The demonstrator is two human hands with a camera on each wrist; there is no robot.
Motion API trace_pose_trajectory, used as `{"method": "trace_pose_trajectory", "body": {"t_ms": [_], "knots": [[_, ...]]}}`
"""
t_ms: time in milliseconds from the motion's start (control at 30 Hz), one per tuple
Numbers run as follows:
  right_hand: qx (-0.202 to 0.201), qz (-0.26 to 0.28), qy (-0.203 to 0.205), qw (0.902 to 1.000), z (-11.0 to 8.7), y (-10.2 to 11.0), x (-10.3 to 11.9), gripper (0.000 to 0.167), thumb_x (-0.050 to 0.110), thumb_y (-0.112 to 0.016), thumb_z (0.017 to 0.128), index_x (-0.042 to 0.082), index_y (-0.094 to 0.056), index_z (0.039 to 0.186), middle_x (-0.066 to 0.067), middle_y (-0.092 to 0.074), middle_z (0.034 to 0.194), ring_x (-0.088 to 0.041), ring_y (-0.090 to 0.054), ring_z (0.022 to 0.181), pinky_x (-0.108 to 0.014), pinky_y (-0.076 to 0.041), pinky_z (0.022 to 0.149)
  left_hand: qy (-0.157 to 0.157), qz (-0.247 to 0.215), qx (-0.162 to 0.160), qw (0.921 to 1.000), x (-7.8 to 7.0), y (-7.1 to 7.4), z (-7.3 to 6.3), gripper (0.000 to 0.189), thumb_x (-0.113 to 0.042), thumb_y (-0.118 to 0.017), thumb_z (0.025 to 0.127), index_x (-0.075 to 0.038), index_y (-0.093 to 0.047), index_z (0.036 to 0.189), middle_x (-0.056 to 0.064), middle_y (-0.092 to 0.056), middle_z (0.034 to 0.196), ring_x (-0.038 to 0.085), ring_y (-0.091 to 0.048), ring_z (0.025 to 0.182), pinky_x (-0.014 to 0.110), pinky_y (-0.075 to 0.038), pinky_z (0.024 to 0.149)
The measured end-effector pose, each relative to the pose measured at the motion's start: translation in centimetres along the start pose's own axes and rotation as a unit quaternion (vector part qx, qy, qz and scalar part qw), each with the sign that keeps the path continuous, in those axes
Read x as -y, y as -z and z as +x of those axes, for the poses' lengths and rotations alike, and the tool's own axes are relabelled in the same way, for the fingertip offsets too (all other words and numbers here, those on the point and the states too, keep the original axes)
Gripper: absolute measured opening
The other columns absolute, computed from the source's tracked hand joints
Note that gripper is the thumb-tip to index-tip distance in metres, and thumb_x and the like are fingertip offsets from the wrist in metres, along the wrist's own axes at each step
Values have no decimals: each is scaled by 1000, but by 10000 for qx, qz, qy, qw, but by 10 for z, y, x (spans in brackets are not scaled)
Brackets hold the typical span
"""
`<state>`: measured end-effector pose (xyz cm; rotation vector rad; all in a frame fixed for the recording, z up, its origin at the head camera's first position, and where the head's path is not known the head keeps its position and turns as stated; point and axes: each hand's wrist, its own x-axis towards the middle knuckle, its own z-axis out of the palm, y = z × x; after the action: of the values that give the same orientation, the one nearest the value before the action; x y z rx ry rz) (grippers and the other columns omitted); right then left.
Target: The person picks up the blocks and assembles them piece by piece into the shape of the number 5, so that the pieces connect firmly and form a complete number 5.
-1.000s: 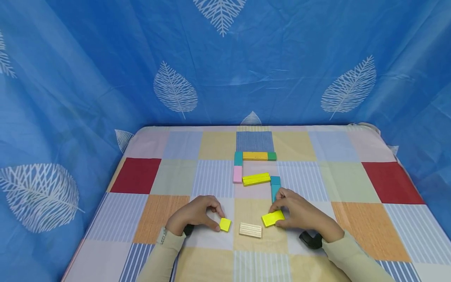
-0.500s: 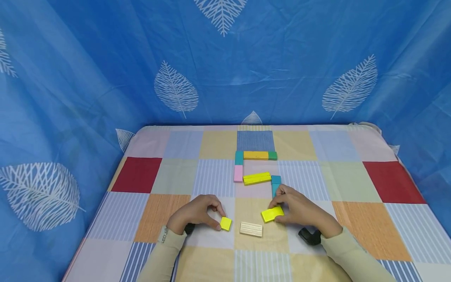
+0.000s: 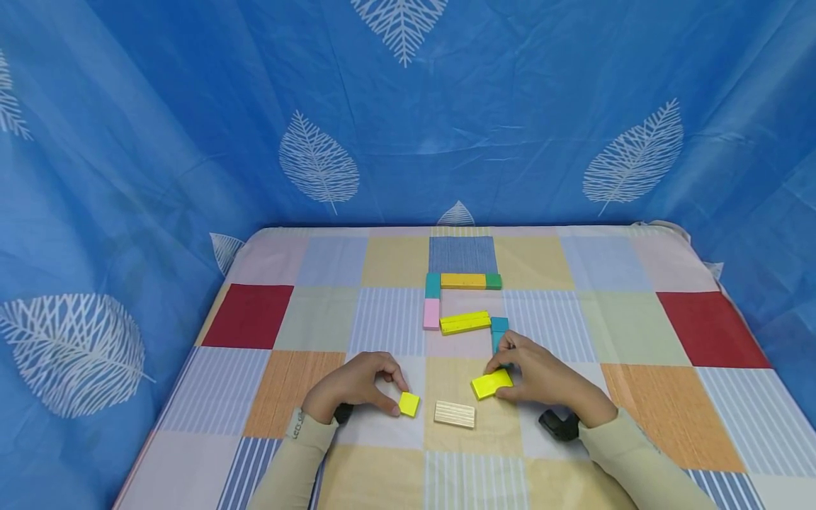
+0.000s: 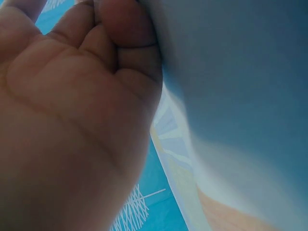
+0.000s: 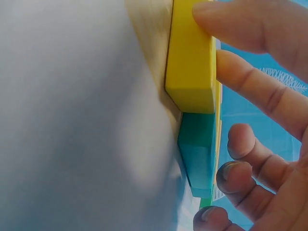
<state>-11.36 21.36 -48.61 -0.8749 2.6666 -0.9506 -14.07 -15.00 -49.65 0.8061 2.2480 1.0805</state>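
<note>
On the patchwork-covered table (image 3: pixel 319 319), the right hand (image 3: pixel 542 382) and left hand (image 3: pixel 357 386) pinch blocks at their fingertips: the right a larger yellow block (image 3: pixel 491 384) to its left, just beyond a pale striped block (image 3: pixel 455 415), the left a small yellow block (image 3: pixel 409 404) to its right.

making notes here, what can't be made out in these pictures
Head view: the near end of the teal blocks, behind the right hand.
Head view: lettering on the left cuff, too small to read fully.
Left wrist view: some fingertips of the left hand, cut by the top edge.
Right wrist view: one end of the pinched yellow block, cut by the top edge.
</note>
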Motion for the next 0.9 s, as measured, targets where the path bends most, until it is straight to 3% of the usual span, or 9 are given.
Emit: {"method": "trace_pose_trajectory", "body": {"t_ms": [600,900], "knots": [[-25,5,-85,10000,0,-2,-4,25,12,-94,83,18,-83,104,6,-51,106,-10,-44,91,-31,-43,79,17,31,10,10000,0,-1,-1,24,-8,-99,77,-11,-82,94,-12,-67,97,5,-51,88,26,-46,88],[-345,-40,269,9990,-1,-5,5,28,14,-95,84,15,-82,108,7,-62,102,-11,-50,91,-34,-44,80,24,45,1,10000,-2,0,-1,24,-8,-99,77,-11,-81,93,-13,-67,97,5,-51,88,26,-47,89]]}}
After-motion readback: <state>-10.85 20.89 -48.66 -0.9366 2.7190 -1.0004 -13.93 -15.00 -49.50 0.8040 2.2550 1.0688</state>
